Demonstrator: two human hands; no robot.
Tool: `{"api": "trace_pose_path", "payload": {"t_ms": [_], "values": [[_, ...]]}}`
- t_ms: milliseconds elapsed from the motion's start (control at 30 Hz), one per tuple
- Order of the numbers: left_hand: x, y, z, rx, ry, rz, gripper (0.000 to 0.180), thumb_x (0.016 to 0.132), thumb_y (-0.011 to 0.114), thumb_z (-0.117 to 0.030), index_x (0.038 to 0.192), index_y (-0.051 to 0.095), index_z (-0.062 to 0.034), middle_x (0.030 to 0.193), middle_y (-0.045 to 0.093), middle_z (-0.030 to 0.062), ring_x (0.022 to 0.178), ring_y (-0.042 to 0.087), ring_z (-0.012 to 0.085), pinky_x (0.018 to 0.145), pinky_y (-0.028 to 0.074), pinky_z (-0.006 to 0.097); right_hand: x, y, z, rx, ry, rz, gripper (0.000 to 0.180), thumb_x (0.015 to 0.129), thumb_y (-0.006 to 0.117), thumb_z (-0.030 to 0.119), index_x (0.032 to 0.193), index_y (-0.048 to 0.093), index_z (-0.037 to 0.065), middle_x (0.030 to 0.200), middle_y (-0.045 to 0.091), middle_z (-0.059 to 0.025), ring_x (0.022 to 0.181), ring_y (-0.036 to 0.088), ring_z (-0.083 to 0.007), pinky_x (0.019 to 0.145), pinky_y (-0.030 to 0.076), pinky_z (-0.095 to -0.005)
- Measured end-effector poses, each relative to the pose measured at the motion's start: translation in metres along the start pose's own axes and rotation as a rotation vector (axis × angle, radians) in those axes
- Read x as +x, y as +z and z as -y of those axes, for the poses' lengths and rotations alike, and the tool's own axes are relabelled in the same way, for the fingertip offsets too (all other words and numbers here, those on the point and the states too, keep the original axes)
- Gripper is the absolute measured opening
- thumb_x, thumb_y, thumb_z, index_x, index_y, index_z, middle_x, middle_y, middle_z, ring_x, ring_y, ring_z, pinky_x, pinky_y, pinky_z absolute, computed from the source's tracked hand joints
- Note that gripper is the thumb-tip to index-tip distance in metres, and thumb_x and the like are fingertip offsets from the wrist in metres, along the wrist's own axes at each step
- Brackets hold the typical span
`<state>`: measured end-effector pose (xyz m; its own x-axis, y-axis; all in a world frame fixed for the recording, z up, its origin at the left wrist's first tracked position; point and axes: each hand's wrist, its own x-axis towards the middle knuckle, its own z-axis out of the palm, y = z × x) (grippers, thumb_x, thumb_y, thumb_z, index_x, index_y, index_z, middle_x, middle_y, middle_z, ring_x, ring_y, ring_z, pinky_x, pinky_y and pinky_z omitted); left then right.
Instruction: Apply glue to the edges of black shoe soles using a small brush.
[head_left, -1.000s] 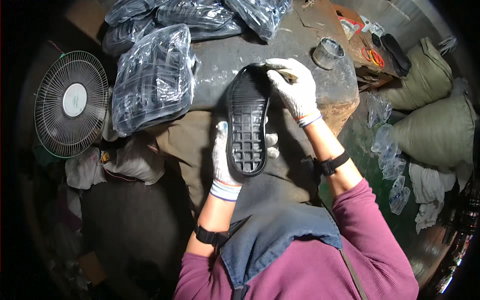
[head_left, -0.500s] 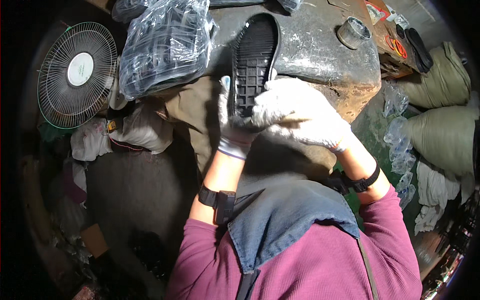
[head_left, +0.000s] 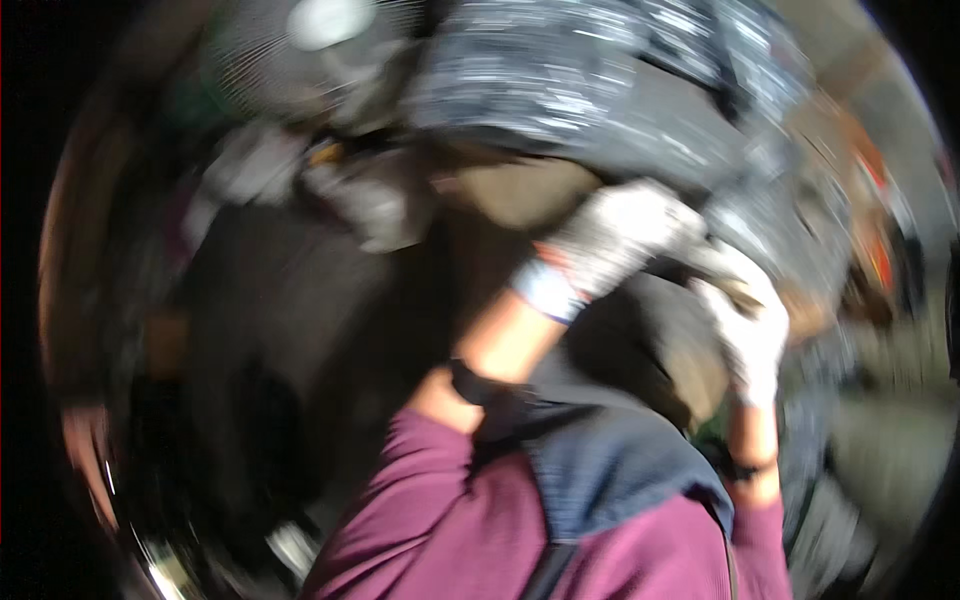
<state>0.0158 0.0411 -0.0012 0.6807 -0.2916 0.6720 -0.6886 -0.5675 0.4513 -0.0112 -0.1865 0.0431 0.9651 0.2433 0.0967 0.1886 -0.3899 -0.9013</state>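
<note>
My left hand (head_left: 632,232), in a white knitted glove, reaches up and right over my lap, its back towards me. Just right of it is my right hand (head_left: 748,318), also gloved, with bent fingers close to the left one. Motion smears the fingers of both. A brownish narrow patch shows at the right hand's fingers; whether it is a tool or a stain I cannot tell. Between the hands is a dark gap, and no shoe sole can be made out there. Beyond them lies the grey worktop (head_left: 690,130), blurred.
Clear plastic-wrapped dark bundles (head_left: 530,75) lie on the worktop at the back. A fan (head_left: 330,25) stands at the far left, with pale bags (head_left: 255,165) below it. Greenish sacks (head_left: 895,430) are on the right. A dark cloth (head_left: 640,330) covers my lap.
My view has swung, so the scene is shifted and blurred. Both hands now appear further right. The black shoe sole held between them earlier no longer shows clearly.
</note>
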Motion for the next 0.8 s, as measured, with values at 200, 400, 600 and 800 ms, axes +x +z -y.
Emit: {"api": "trace_pose_path", "payload": {"t_ms": [200, 400, 600, 800], "values": [[-0.038, 0.035, -0.034, -0.324, -0.145, 0.085, 0.019, 0.103, 0.057, -0.028, 0.104, 0.067, -0.011, 0.098, 0.065, 0.0156, 0.086, 0.067, 0.0335, 0.079, 0.055, 0.043, 0.007, -0.084, -0.07, -0.183, -0.114, -0.181, 0.025, 0.103, 0.063, 0.011, 0.12, 0.07, -0.006, 0.127, 0.069, -0.0169, 0.112, 0.066, -0.0226, 0.101, 0.052, -0.0346], [-0.124, -0.067, -0.082, -1.502, -1.272, 0.002, 0.051, 0.106, 0.053, -0.052, 0.124, 0.065, -0.0052, 0.1, 0.072, 0.0214, 0.067, 0.07, 0.0316, 0.062, 0.06, 0.043, 0.028, -0.044, -0.089, 0.156, -0.031, -0.099, 0.032, 0.102, 0.066, 0.016, 0.125, 0.067, -0.007, 0.121, 0.069, -0.0138, 0.111, 0.066, -0.0228, 0.101, 0.053, -0.0368], [-0.259, -0.182, -0.101, -1.559, -0.978, -0.96, 0.074, 0.104, 0.049, -0.06, 0.139, 0.048, 0.0055, 0.114, 0.066, 0.0328, 0.08, 0.07, 0.047, 0.067, 0.062, 0.056, 0.051, -0.05, -0.088, -0.108, -0.335, -0.153, 0.036, 0.103, 0.059, 0.019, 0.123, 0.068, -0.009, 0.123, 0.069, -0.0184, 0.112, 0.066, -0.0245, 0.104, 0.049, -0.0377], [-0.394, -0.296, -0.113, -0.827, 0.122, -2.213, 0.083, 0.096, 0.054, -0.072, 0.157, 0.033, -0.0199, 0.158, 0.041, 0.0152, 0.145, 0.042, 0.041, 0.125, 0.023, 0.064, 0.039, -0.065, -0.044, -0.484, -0.511, -0.118, 0.037, 0.106, 0.052, 0.015, 0.135, 0.066, -0.003, 0.131, 0.07, -0.0192, 0.118, 0.067, -0.03, 0.106, 0.049, -0.0372]]}}
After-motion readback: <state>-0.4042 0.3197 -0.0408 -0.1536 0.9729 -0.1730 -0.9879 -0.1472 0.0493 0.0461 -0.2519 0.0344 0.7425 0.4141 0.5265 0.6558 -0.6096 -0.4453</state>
